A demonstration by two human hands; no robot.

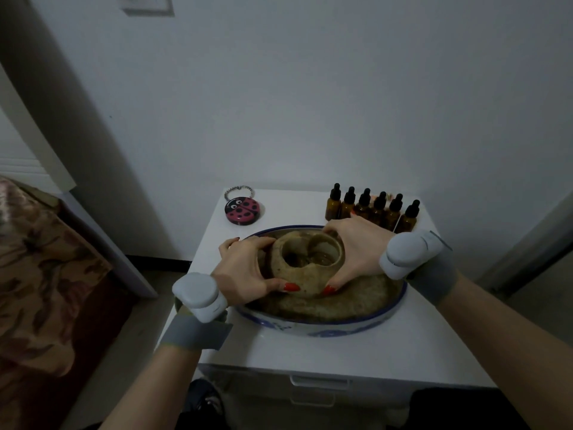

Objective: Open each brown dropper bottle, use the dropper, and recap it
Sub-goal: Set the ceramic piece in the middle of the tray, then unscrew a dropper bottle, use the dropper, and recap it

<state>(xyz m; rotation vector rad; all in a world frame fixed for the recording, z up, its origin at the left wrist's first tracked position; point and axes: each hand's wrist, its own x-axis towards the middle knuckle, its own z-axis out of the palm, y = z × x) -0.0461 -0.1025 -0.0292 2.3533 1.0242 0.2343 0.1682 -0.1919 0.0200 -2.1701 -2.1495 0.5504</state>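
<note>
Both hands are on the stone pot [305, 262], the tan round thing with a hollow top that sits in the middle of the bowl [325, 328]. The left hand [245, 271] has its fingers [248, 243] curled over the pot's left side, thumb pressed against the near wall. The right hand [353, 246] does the same from the right, fingers bent over the far rim and thumb down at the near base. So each hand grips the pot, not pinching anything small. Both wrists carry a grey strap with a white puck-like device on it.

The bowl is white with a blue rim and blue pattern, holds a rough brownish slab under the pot, and takes up the middle of the white counter [341, 355], reaching close to its left and right edges.

The bottles [373, 207], six brown ones with black dropper caps, all capped and upright, stand in a row at the counter's far right corner, just behind the right hand. Nobody's touching them.

At the far left corner there's a pink ladybug tin [242, 211] with a beaded bracelet [238, 191] lying behind it.
</note>
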